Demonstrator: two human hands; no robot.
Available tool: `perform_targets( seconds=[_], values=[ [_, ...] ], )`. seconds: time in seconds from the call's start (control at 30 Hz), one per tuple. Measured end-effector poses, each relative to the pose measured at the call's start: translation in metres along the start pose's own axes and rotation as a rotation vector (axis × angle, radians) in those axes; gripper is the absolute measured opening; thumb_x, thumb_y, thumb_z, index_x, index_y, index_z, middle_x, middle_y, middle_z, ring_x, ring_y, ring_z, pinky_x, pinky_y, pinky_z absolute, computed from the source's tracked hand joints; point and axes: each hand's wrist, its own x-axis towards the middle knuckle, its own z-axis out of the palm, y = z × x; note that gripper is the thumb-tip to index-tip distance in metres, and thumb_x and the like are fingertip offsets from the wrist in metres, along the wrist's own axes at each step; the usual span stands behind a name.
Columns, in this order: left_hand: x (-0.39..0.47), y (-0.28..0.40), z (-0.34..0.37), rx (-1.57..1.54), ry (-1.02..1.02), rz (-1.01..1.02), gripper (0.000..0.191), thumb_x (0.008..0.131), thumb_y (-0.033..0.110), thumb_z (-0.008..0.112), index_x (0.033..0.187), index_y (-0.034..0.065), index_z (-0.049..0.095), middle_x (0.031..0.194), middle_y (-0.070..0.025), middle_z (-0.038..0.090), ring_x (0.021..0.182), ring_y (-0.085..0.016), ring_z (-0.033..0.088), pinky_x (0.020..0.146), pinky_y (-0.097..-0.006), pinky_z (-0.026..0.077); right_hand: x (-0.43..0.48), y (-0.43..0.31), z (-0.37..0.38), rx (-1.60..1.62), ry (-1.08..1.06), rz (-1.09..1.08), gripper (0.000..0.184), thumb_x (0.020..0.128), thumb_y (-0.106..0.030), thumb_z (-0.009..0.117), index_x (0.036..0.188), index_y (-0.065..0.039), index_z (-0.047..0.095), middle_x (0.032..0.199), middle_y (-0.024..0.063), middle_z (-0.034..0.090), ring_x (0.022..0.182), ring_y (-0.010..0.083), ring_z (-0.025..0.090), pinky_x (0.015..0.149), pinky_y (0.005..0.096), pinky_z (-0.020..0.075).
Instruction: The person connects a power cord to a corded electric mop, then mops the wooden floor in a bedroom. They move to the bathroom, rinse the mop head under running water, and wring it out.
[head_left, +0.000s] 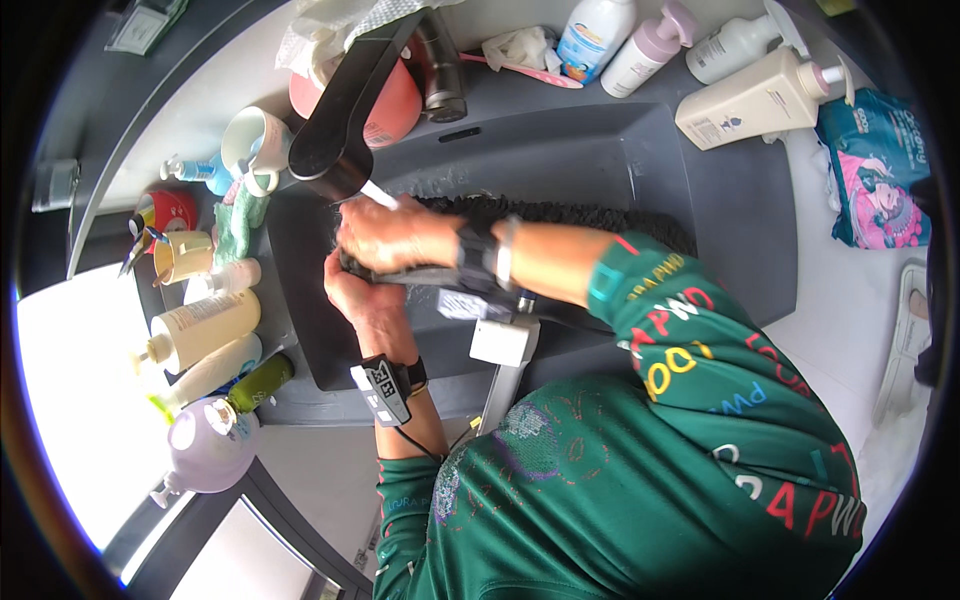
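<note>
Water runs from the black faucet over my hands at the left side of the dark grey sink. My right hand, blurred, is closed on a bunched end of a dark shaggy textile, perhaps a mat. Just below it, my left hand grips the same end from underneath, palm side up. The rest of the shaggy textile stretches rightward across the basin behind my right forearm, which hides part of it. Both wrists carry strapped-on devices with cables.
Pump bottles, a pink toothbrush and a teal packet line the far and right rim. Cups, a green cloth and several bottles crowd the left rim. A white box on a grey bracket juts over the near edge.
</note>
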Motion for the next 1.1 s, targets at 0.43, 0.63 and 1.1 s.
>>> perform_targets(
  seconds=[0.43,0.63,1.1],
  values=[
    [-0.009,0.012,0.042,-0.042,-0.058,0.148,0.050,0.093,0.033,0.042,0.127,-0.0005,0.055,0.125,-0.0154,0.062,0.118,-0.031,0.057,0.108,-0.0465,0.041,0.030,0.055,0.025,-0.092,0.073,0.002,0.045,0.099,-0.040,0.043,0.126,-0.006,0.055,0.126,0.0232,0.059,0.110,0.0400,0.061,0.094,0.0455,0.0495],
    [-0.041,-0.017,0.043,0.121,-0.131,0.144,0.074,0.094,0.059,0.052,0.144,0.0056,0.042,0.145,-0.0138,0.047,0.130,-0.030,0.048,0.110,-0.0471,0.038,0.050,0.016,0.005,0.107,0.348,-0.344,0.026,0.093,-0.027,0.053,0.102,-0.003,0.061,0.096,0.0179,0.065,0.091,0.0355,0.064,0.076,0.0463,0.0513],
    [-0.009,0.023,0.015,0.039,-0.013,0.382,0.062,0.096,0.045,0.052,0.141,0.0025,0.047,0.142,-0.0178,0.051,0.130,-0.037,0.047,0.113,-0.0544,0.032,-0.049,0.091,-0.020,-0.162,0.129,0.332,0.044,0.101,-0.040,0.038,0.125,-0.010,0.060,0.131,0.0186,0.059,0.122,0.0359,0.055,0.099,0.0524,0.0448]
  ],
)
